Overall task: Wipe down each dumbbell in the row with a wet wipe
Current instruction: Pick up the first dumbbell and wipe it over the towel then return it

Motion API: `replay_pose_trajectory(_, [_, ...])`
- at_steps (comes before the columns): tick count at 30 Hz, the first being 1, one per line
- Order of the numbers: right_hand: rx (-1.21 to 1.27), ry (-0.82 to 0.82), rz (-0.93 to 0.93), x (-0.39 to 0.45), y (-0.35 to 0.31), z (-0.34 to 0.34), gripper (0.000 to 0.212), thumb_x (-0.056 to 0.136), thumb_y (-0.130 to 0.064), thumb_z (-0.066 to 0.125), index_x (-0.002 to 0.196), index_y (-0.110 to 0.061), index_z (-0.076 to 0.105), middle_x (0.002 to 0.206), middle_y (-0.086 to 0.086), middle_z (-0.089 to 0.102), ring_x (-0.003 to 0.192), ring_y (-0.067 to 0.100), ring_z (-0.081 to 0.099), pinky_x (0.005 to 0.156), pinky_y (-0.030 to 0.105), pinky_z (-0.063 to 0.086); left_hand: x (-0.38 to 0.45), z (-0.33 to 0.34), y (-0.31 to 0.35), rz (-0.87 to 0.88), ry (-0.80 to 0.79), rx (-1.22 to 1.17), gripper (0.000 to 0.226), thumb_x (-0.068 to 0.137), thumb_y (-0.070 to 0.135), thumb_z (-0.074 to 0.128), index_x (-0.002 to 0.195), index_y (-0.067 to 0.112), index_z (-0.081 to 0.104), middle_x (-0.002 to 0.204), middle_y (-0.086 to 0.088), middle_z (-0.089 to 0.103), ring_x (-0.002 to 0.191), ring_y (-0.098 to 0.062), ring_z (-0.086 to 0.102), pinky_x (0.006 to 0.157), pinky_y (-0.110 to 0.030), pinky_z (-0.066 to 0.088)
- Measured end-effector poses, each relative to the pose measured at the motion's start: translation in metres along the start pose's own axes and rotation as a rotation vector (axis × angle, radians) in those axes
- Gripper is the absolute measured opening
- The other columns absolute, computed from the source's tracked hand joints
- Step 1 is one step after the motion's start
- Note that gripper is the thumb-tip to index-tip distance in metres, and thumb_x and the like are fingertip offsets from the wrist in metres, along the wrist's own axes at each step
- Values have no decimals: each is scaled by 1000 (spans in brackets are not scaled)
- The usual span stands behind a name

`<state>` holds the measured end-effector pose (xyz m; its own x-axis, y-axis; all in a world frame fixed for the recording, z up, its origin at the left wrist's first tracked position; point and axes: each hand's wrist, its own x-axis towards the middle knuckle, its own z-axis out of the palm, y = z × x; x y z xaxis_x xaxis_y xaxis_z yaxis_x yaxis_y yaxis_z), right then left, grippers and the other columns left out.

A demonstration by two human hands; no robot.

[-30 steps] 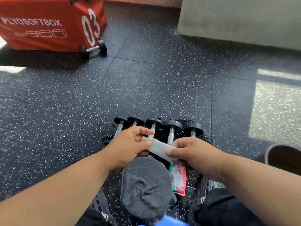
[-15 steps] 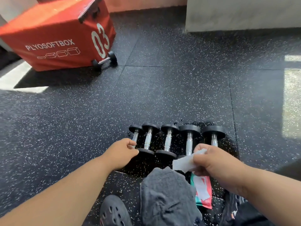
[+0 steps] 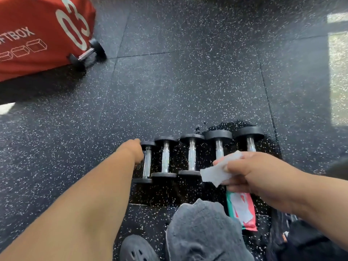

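Note:
Several black dumbbells with chrome handles lie side by side in a row point(image 3: 190, 157) on the speckled rubber floor. My left hand point(image 3: 134, 150) reaches to the far end of the leftmost dumbbell point(image 3: 146, 163) and touches it. Its fingers are hidden behind the back of the hand. My right hand point(image 3: 250, 172) hovers over the near ends of the two right dumbbells and pinches a white wet wipe point(image 3: 219, 171), which hangs to the left of the fingers.
A teal and red wipe packet point(image 3: 243, 210) lies on the floor under my right wrist. Grey fabric point(image 3: 203, 232) and a dark shoe point(image 3: 137, 249) are close in front. A red plyo box point(image 3: 37, 34) with a loose dumbbell point(image 3: 86, 54) beside it stands far left.
My left hand let go of the wipe and moved forward to the leftmost dumbbell. My right hand kept the wipe and lifted slightly. The view tilted down and closer.

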<state>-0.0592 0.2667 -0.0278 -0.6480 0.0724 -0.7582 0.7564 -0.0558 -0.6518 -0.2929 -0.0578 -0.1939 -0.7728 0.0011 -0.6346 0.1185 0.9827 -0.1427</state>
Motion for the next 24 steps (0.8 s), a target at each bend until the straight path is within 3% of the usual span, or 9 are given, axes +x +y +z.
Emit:
replay_pose_trajectory(4, [-5, -35, 47, 16, -4, 1, 29, 104, -8, 55, 101, -13, 84, 101, 11, 82, 84, 21, 74, 100, 50, 56, 33, 13, 11, 55, -10, 133, 59, 96, 23, 61, 151, 15, 43, 147, -13, 49, 136, -38, 50, 110, -54, 50])
replay_pose_trajectory(9, [-39, -22, 35, 41, -11, 0, 41, 104, -8, 52, 99, -32, 86, 102, 12, 82, 86, 26, 73, 91, 45, 52, 68, 23, 26, 130, -46, 193, 68, 92, 12, 55, 158, 17, 36, 154, -8, 50, 139, -35, 49, 109, -53, 49])
replay_pose_trajectory(11, [-69, -19, 49, 50, -10, 2, 39, 103, -7, 52, 101, -25, 86, 101, 11, 82, 95, 35, 76, 99, 49, 53, 76, 27, 28, 144, -44, 245, 58, 92, 11, 59, 148, 17, 45, 145, -9, 56, 129, -34, 57, 104, -51, 53])
replay_pose_trajectory(13, [-86, -20, 75, 57, -7, 4, 36, 103, -7, 52, 103, -20, 86, 100, 13, 82, 94, 34, 76, 105, 53, 52, 82, 29, 28, 172, -19, 317, 45, 95, 18, 63, 139, 19, 52, 137, -7, 60, 122, -32, 62, 100, -48, 56])
replay_pose_trajectory(17, [-156, -42, 90, 69, -7, 9, 33, 101, -11, 53, 110, -20, 84, 103, 15, 81, 95, 33, 75, 104, 57, 51, 81, 27, 18, 181, 15, 388, 36, 97, 16, 63, 132, 19, 57, 119, -3, 66, 106, -28, 67, 93, -45, 60])
replay_pose_trajectory(21, [-190, -8, 79, 74, -3, 9, 41, 89, -18, 57, 123, 0, 70, 104, 20, 80, 98, 34, 79, 99, 60, 48, 54, 25, -2, 163, 7, 388, 36, 99, 16, 62, 134, 17, 55, 122, -3, 67, 109, -29, 67, 88, -41, 58])
replay_pose_trajectory(24, [-200, -4, 58, 68, 0, 10, 36, 92, -18, 60, 122, -1, 70, 104, 21, 80, 96, 33, 80, 105, 56, 54, 13, 30, -22, 156, 36, 331, 29, 99, 16, 62, 127, 16, 54, 118, -4, 66, 107, -30, 68, 87, -41, 57])
